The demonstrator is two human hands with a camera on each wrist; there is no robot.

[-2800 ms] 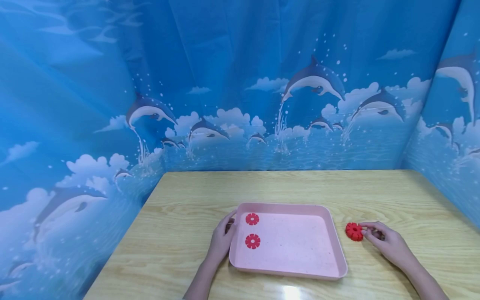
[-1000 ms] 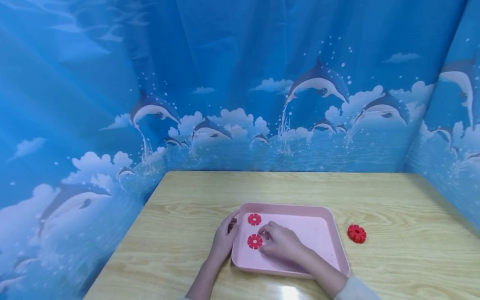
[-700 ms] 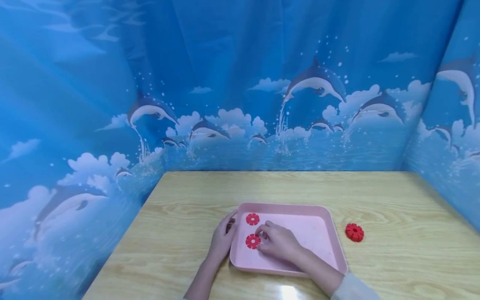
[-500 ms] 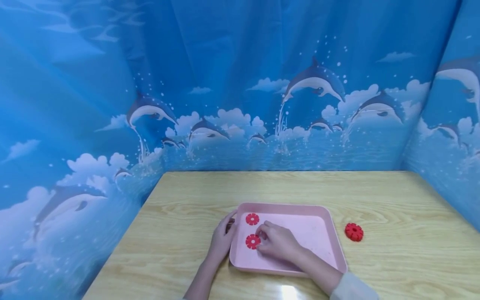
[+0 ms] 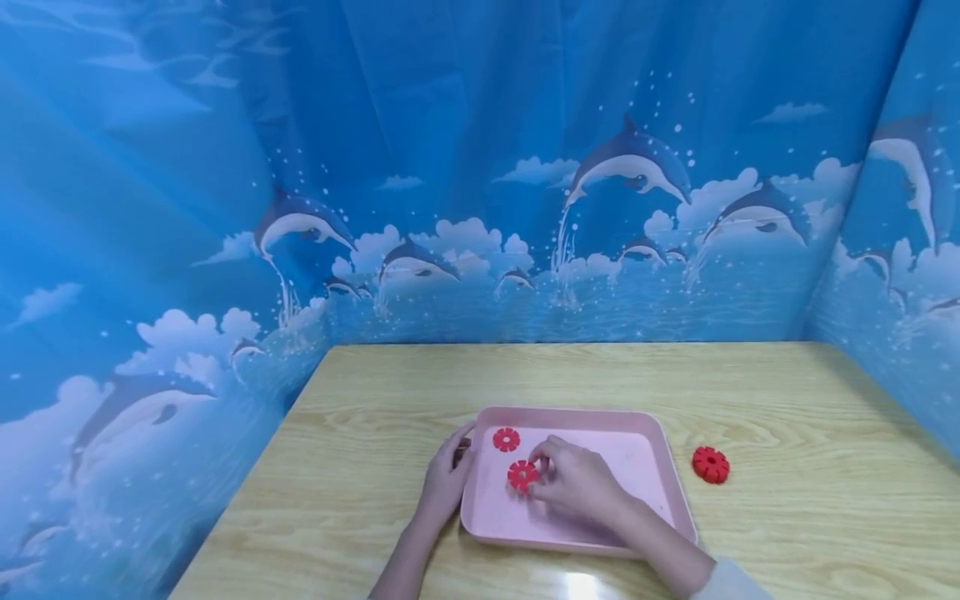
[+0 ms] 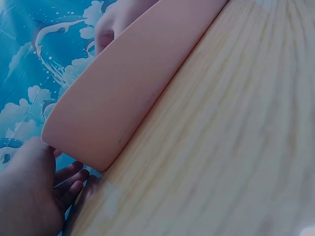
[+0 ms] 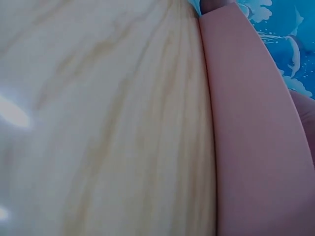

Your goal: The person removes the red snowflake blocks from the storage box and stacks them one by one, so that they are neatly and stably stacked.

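Note:
My right hand (image 5: 581,479) reaches into the pink tray (image 5: 577,546) and pinches a red notched disc (image 5: 522,476) between thumb and fingers. The disc overlaps the tray's floor in the head view, with a faint shadow below it. Another such red disc (image 5: 506,439) lies flat in the far left corner of the tray. At the tray's left wall, my left hand (image 5: 444,477) holds the rim. From the left wrist camera, that hand (image 6: 32,184) shows at the tray's corner, its fingers curled by the outside. The right wrist view mostly shows the tray's outer wall (image 7: 256,128).
On the wooden table (image 5: 420,375), right of the tray, stands a small stack of red notched discs (image 5: 711,465). A blue curtain (image 5: 480,167) printed with dolphins rises behind the table and along both sides.
My right hand went from the stack at the right into the tray. It then took the nearer disc and shifted it slightly right and away from me. My left hand stayed at the tray.

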